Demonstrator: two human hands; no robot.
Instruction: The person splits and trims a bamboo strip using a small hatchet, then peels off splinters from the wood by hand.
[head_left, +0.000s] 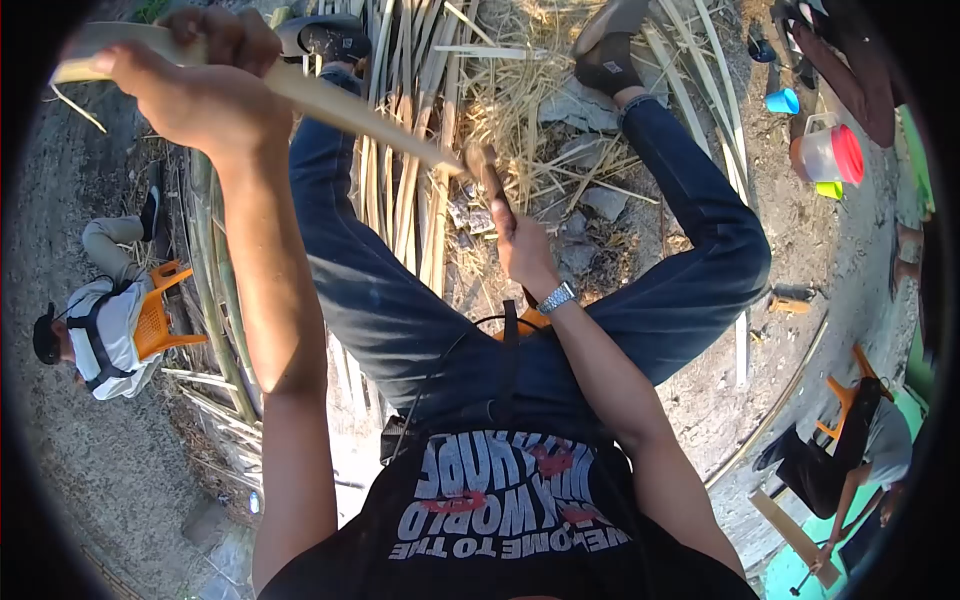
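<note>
My left hand (205, 105) is raised at the upper left, its fingers closed around a pale bamboo strip (365, 122). The strip slants down toward the middle, between my spread legs. My right hand (524, 243), below a metal watch (556, 297) on the wrist, is wrapped round the handle of a short brown tool with a broad, blurred head (483, 165). That head meets or overlaps the strip's lower end; whether they touch, I cannot tell. The tool's edge does not show clearly.
Long split bamboo strips (405, 190) lie beneath my legs, with shavings (520, 110) beside them. Bamboo poles (222, 290) are on the left, near a seated person (110, 320). A red-lidded container (830, 153) and blue cup (782, 101) stand right. Other people sit at the right edge.
</note>
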